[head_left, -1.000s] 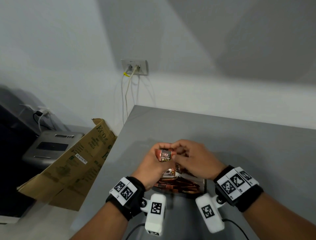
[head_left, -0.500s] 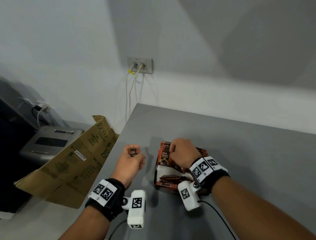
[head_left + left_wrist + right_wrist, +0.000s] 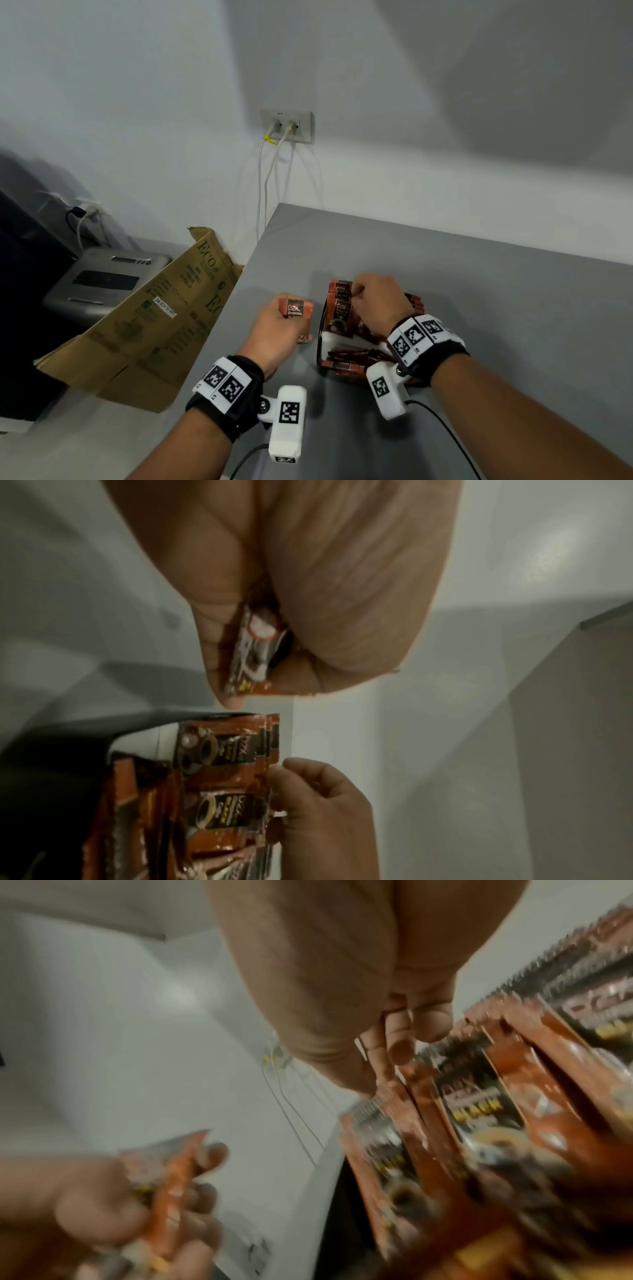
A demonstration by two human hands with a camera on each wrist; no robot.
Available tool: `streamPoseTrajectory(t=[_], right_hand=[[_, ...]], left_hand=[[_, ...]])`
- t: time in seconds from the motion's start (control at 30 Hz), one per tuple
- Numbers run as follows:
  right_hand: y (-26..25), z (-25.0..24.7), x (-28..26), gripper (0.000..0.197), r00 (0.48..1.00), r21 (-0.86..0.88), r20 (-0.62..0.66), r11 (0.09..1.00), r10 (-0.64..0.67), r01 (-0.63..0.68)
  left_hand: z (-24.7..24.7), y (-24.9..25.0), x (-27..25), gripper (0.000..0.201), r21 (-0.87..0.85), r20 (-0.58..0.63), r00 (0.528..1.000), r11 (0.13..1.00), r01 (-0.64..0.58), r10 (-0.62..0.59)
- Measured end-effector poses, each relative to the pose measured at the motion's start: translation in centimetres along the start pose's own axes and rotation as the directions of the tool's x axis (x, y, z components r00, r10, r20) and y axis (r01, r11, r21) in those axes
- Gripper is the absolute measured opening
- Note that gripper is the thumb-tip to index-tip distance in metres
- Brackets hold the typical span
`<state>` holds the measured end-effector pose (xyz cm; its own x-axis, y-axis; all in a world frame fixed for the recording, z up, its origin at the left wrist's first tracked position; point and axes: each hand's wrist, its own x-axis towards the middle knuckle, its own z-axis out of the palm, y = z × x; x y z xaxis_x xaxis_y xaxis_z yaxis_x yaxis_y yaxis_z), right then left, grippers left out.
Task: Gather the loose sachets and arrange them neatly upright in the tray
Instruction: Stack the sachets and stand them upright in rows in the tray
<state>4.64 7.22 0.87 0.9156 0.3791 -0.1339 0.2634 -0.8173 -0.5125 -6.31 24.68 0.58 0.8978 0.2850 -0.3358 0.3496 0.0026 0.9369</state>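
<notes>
My left hand (image 3: 279, 325) grips a small bundle of orange-and-black sachets (image 3: 296, 308) upright, just left of the tray; the left wrist view shows the sachets (image 3: 253, 656) wedged between thumb and fingers. The black tray (image 3: 322, 329) with a white inside sits on the grey table, with upright sachets (image 3: 340, 308) at its far end and loose ones (image 3: 356, 354) lying flat at its near end. My right hand (image 3: 375, 308) is over the tray, fingertips (image 3: 400, 1047) curled onto the tops of the standing sachets (image 3: 479, 1110).
The grey table (image 3: 496, 308) ends at its left edge close to my left hand. Beyond that edge leans a flattened cardboard box (image 3: 147, 322), with a grey device (image 3: 102, 281) behind it. A wall socket (image 3: 287, 126) with cables is on the white wall.
My hands have parted. The left has carried a few sachets off to the left of the tray, while the right has gone down onto the upright sachets in the tray.
</notes>
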Motion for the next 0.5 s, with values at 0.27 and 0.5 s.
streamPoseTrajectory(t=[0.27, 0.5], right_hand=[[-1.9, -6.2, -3.4, 0.022, 0.983, 0.382, 0.095, 0.918, -0.157, 0.109], [-0.5, -6.9, -3.2, 0.010, 0.989, 0.275, 0.006, 0.951, -0.146, 0.138]], left_hand=[[4.3, 3.7, -0.2, 0.046, -0.089, 0.142, 0.981, 0.989, -0.121, 0.133], [5.5, 4.1, 0.3, 0.048, 0.012, 0.162, 0.978, 0.990, -0.139, 0.135]])
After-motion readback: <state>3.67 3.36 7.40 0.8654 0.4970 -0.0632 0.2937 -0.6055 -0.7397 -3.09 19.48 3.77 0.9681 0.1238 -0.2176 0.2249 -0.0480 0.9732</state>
